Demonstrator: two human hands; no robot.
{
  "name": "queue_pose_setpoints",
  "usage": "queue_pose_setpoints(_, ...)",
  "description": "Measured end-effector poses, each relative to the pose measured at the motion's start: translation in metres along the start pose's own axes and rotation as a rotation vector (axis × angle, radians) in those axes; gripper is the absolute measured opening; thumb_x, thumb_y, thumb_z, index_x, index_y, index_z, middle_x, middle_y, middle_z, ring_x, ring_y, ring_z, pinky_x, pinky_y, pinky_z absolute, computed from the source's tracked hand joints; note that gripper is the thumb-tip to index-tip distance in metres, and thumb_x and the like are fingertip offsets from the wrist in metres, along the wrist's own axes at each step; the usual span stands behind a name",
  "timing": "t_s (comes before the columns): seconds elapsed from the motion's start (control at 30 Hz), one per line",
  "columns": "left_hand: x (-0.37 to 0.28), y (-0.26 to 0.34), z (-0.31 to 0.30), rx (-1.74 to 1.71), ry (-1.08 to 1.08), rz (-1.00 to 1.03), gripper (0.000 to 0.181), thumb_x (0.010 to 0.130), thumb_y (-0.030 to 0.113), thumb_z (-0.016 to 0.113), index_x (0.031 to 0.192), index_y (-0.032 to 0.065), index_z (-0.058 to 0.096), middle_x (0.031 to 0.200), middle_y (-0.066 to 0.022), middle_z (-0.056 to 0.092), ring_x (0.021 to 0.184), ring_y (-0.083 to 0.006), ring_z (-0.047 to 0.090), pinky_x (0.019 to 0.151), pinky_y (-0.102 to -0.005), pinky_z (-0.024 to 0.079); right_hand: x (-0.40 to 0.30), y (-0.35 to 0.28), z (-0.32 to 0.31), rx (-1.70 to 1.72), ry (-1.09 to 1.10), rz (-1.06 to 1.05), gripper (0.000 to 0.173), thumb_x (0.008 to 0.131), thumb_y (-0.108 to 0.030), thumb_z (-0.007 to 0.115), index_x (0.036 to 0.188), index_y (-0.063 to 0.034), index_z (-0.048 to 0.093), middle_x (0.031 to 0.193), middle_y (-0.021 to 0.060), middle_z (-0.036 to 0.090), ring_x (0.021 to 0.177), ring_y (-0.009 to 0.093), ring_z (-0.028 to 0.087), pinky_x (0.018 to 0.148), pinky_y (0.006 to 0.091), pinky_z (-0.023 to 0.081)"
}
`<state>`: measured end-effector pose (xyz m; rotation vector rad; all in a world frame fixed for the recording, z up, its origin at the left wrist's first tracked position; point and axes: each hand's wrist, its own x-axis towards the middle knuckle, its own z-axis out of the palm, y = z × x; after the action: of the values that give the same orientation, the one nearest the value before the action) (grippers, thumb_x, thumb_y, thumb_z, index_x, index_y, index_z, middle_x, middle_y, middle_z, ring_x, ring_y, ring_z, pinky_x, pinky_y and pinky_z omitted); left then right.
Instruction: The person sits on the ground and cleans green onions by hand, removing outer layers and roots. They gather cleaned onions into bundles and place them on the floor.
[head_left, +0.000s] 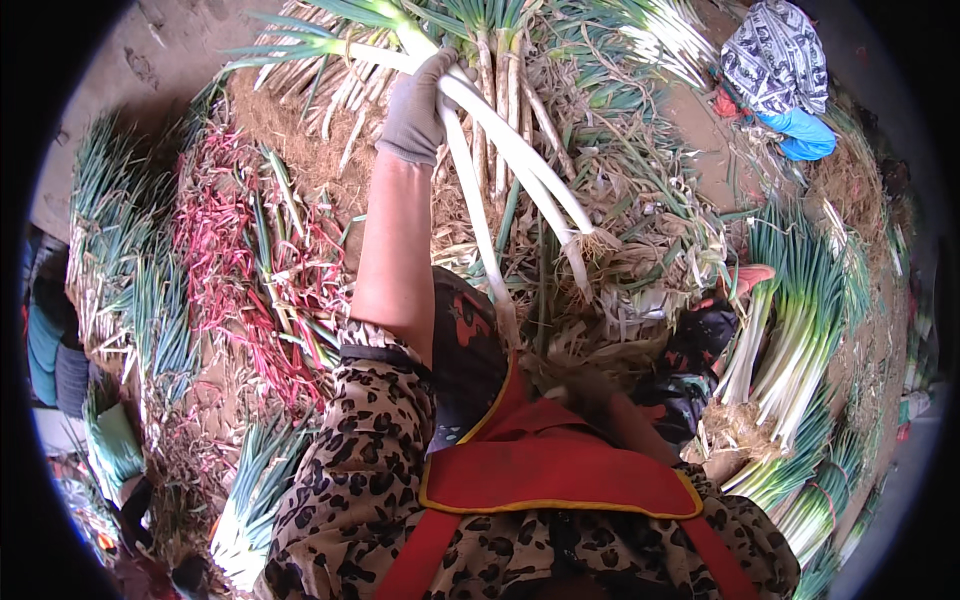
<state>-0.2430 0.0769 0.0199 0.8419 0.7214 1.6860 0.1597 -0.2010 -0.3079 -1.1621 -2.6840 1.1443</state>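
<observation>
My left hand (420, 97), in a grey knit glove, is raised ahead of me and grips several long green onions (517, 150). Their white stalks slant down toward me, roots at the lower end, green leaves above the hand. Low in front of the red apron (555, 465), my right hand (589, 390) is dim and blurred; the apron partly hides its arm, and whether it holds anything is unclear. Under the held stalks lies a heap of dry peeled leaves and husks (637, 277). Beyond my left hand, unpeeled green onions (495, 97) with brownish stalks lie in a pile.
Red strips (225, 225) are strewn at the left beside more green onions (112, 225). White-stalked onions (795, 337) lie at my right, near a shoe (750, 279). Another person (780, 67) in a patterned top sits at the upper right, by a peeled onion pile (667, 37).
</observation>
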Motion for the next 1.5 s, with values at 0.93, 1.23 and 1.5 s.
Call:
queue_pose_setpoints(0.93, -0.022, -0.051, 0.022, -0.134, -0.225, -0.315, 0.021, 0.093, 0.008, 0.067, 0.112, 0.0011, 0.06, 0.091, -0.0076, 0.068, 0.078, -0.0203, 0.069, 0.069, -0.0309, 0.06, 0.026, -0.173, -0.269, 1.062, 0.562, 0.211, 0.023, 0.09, -0.021, 0.065, 0.106, -0.0043, 0.066, 0.072, -0.0037, 0.057, 0.059, 0.006, 0.051, 0.047, 0.0239, 0.037)
queue_pose_setpoints(1.23, -0.033, -0.091, 0.041, 0.055, -0.008, -0.404, 0.026, 0.092, 0.016, 0.071, 0.11, 0.0015, 0.06, 0.08, -0.0082, 0.066, 0.065, -0.021, 0.067, 0.056, -0.0358, 0.058, 0.053, -0.209, -0.225, 1.129, 0.616, 0.232, 0.038, 0.092, -0.028, 0.068, 0.121, -0.0035, 0.063, 0.099, 0.0043, 0.064, 0.093, 0.015, 0.058, 0.086, 0.0298, 0.046)
queue_pose_setpoints(1.5, -0.048, -0.162, 0.029, -0.245, -0.008, -0.538, 0.04, 0.093, 0.043, 0.068, 0.106, 0.006, 0.06, 0.081, -0.008, 0.065, 0.071, -0.0241, 0.067, 0.065, -0.0398, 0.059, 0.026, -0.177, -0.22, 1.365, 0.563, 0.319, 0.036, 0.092, -0.021, 0.066, 0.123, -0.0026, 0.062, 0.092, 0.0016, 0.065, 0.077, 0.011, 0.06, 0.066, 0.0249, 0.049)
